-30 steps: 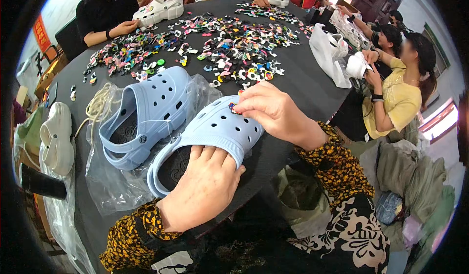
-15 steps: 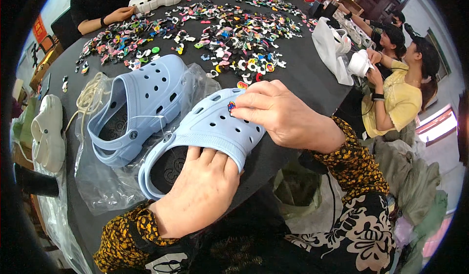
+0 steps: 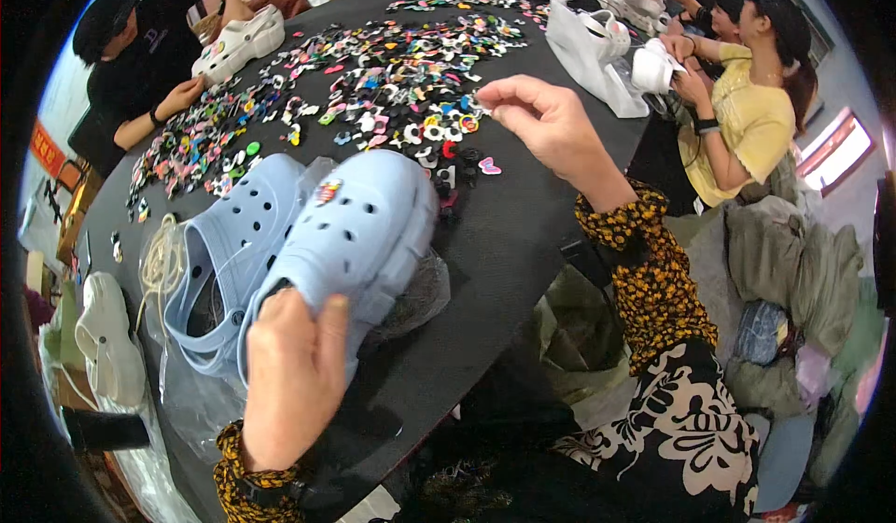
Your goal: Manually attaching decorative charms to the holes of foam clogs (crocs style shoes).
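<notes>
The bench (image 3: 523,243) is dark and round, with other people seated along its far side. A wide spread of small coloured shoe charms (image 3: 373,84) covers its far half. Two pale blue clogs lie at the near left. The nearer clog (image 3: 359,234) rests toe-away, with one charm fitted in a hole on its upper. The second clog (image 3: 224,262) lies just beside it on a clear plastic bag (image 3: 187,392). The left hand (image 3: 294,374) grips the heel end of the nearer clog, fingers curled over it. The right hand (image 3: 551,126) is raised above the charms, fingers pinched together at the tips; whether they hold a charm cannot be determined.
</notes>
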`<control>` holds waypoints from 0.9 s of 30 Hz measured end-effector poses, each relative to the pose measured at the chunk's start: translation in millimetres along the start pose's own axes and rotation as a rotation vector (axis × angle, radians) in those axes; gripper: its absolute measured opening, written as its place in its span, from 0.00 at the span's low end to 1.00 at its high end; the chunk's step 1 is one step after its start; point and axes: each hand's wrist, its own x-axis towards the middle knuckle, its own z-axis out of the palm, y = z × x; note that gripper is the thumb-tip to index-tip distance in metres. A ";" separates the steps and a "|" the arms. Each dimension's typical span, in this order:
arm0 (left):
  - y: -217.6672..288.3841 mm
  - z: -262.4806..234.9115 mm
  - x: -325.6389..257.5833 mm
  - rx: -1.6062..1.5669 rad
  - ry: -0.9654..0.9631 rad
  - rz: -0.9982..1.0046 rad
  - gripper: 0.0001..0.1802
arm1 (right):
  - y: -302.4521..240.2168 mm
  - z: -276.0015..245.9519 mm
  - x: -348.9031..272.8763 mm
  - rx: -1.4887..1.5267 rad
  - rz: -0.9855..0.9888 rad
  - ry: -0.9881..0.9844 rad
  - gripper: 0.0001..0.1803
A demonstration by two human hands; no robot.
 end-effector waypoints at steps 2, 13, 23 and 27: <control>2.3 0.4 3.9 -0.049 0.031 -0.015 0.12 | 21.3 -9.7 -5.9 -0.019 0.129 -0.022 0.10; 2.0 20.9 2.2 0.254 0.009 0.295 0.07 | 77.9 -0.6 -33.9 -0.346 0.039 -0.138 0.11; 0.6 24.3 4.2 0.227 0.036 0.341 0.08 | 71.6 1.3 -35.0 -0.532 -0.058 -0.268 0.11; 1.5 20.3 2.1 0.211 0.021 0.305 0.06 | 70.8 3.5 -33.8 -0.377 0.018 -0.235 0.08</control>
